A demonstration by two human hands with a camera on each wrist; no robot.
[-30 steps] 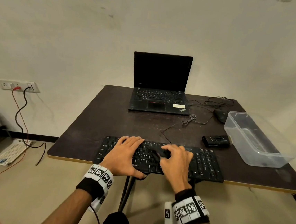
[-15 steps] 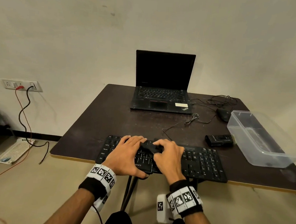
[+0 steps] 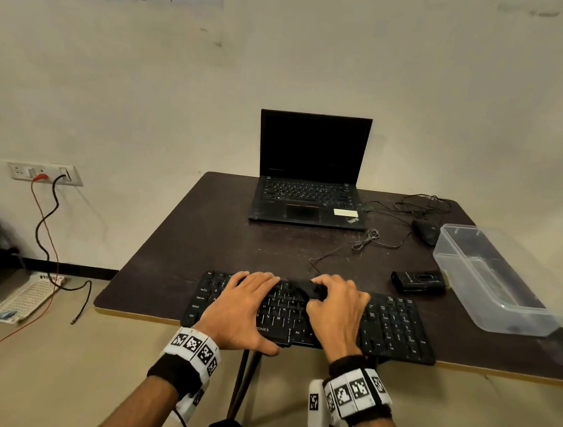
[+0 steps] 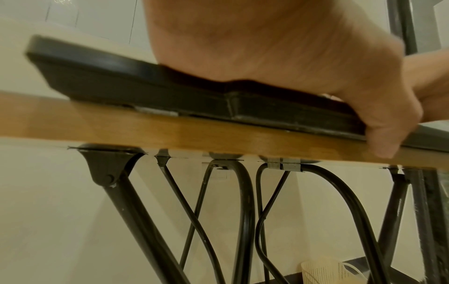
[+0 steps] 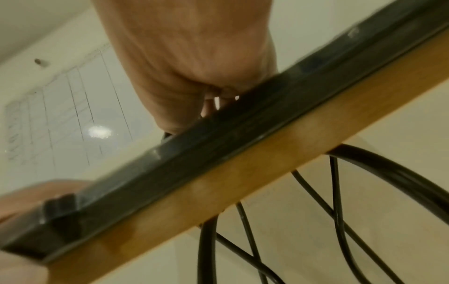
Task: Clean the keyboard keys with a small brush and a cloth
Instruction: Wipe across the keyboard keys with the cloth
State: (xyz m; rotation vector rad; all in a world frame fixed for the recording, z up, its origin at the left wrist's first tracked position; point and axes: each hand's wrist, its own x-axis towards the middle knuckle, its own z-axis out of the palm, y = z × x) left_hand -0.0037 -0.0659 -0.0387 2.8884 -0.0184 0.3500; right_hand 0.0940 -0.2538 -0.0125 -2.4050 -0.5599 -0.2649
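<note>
A black keyboard (image 3: 396, 327) lies along the near edge of the dark table (image 3: 219, 241). My left hand (image 3: 243, 306) lies flat on its left half, fingers straight on the keys and thumb over the front edge. That thumb shows in the left wrist view, where the left hand (image 4: 267, 48) rests on the keyboard (image 4: 121, 84). My right hand (image 3: 336, 308) curls round a bunched black cloth (image 3: 304, 288) and presses it on the far key rows near the middle. The right wrist view shows only the right hand (image 5: 189, 57) above the keyboard's front side (image 5: 218, 146).
An open black laptop (image 3: 310, 181) stands at the back of the table. To the right are a mouse (image 3: 426, 230) with tangled cables (image 3: 367, 238), a small black device (image 3: 419, 281) and a clear plastic tub (image 3: 493, 282). Metal table legs (image 4: 136, 211) run below.
My right hand has slid the cloth from the middle key rows toward the far rows. The left hand has stayed on the keyboard's left half.
</note>
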